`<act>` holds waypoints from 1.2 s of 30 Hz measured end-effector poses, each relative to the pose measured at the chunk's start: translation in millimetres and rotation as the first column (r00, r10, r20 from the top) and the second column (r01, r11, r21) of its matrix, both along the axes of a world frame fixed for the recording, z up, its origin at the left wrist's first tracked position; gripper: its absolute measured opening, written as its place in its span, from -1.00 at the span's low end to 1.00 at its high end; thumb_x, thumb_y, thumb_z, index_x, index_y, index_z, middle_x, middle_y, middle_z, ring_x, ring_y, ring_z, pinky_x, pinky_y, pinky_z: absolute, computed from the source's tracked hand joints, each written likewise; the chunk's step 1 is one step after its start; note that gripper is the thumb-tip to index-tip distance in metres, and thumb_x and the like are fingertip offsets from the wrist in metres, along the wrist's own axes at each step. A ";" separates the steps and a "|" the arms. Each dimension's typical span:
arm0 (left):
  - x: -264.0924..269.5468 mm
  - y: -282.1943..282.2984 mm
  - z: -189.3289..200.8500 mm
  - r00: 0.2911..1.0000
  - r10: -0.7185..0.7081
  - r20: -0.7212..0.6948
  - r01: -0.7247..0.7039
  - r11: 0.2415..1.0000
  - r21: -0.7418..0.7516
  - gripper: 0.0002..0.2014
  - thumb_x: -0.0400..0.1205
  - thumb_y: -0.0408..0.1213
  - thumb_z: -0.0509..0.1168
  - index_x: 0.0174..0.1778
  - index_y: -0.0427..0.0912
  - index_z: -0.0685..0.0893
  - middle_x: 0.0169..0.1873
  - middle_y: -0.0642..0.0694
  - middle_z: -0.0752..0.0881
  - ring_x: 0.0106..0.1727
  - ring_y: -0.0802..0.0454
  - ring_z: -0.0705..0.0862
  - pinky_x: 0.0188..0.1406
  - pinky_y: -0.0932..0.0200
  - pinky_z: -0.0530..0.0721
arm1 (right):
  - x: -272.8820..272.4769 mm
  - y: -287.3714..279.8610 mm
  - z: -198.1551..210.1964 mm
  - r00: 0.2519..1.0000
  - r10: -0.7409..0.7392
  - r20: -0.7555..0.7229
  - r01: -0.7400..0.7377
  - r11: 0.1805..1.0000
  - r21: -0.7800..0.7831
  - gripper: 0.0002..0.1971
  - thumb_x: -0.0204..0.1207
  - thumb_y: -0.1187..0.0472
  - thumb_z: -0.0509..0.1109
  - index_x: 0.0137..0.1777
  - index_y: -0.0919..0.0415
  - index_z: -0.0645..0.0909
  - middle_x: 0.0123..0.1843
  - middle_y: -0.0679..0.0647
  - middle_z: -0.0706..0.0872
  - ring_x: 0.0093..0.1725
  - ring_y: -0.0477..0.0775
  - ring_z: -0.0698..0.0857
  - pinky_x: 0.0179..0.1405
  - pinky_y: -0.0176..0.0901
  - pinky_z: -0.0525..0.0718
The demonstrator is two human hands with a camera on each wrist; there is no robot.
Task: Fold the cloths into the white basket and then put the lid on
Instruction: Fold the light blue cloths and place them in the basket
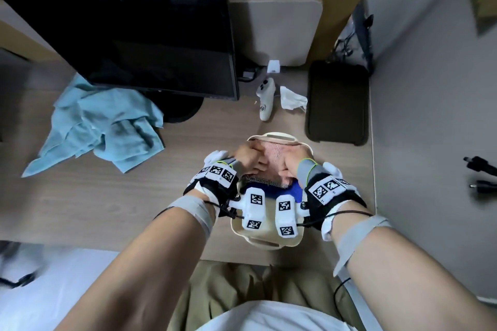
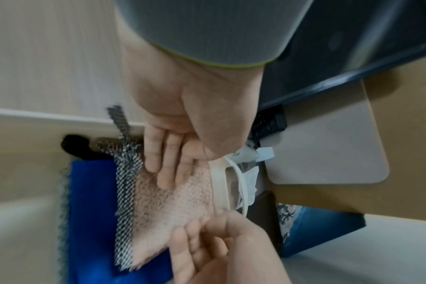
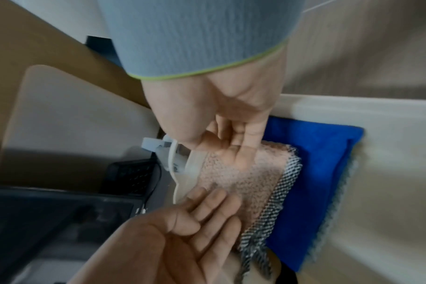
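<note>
The white basket (image 1: 274, 137) stands at the table's front edge, below my wrists. Folded in it lie a blue cloth (image 3: 316, 173), a black-and-white checked cloth (image 3: 275, 196) and, at the far end, a fluffy pink cloth (image 1: 274, 156). Both hands reach into the basket. My left hand (image 2: 168, 173) presses on the pink cloth (image 2: 178, 207) with straight fingers. My right hand (image 3: 234, 142) pushes down on the other end of the pink cloth (image 3: 236, 173). A light blue cloth (image 1: 107, 126) lies crumpled on the table at the left. A flat beige rounded board (image 1: 282, 29), perhaps the lid, leans at the back.
A black monitor (image 1: 134, 43) stands at the back left, its foot beside the light blue cloth. A white controller (image 1: 265, 99), a crumpled tissue (image 1: 291, 98) and a black pad (image 1: 337, 102) lie behind the basket. A grey partition and loose cables (image 1: 481, 172) are at the right.
</note>
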State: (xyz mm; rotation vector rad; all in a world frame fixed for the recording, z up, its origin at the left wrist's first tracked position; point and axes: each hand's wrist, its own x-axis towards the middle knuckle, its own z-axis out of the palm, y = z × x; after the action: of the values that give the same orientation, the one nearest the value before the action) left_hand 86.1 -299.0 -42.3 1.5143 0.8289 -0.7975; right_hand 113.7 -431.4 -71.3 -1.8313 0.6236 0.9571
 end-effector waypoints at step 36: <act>-122.1 431.4 -24.5 0.962 -0.166 0.218 0.095 0.948 0.304 -0.17 0.29 -0.27 0.57 0.52 -0.21 0.45 0.31 -0.16 0.67 0.27 -0.09 0.67 0.25 0.03 0.64 | -86.6 411.1 23.2 0.961 0.154 0.231 -0.133 0.986 -0.103 -0.68 0.30 0.27 0.50 0.08 0.07 0.72 -0.13 0.04 0.74 -0.14 0.04 0.71 -0.03 -0.22 0.66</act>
State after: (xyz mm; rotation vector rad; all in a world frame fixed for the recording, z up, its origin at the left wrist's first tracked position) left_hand -36.0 132.4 -66.9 1.9036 0.6882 -0.5875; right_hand 27.1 -20.3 -48.2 -2.0535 0.3932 0.7970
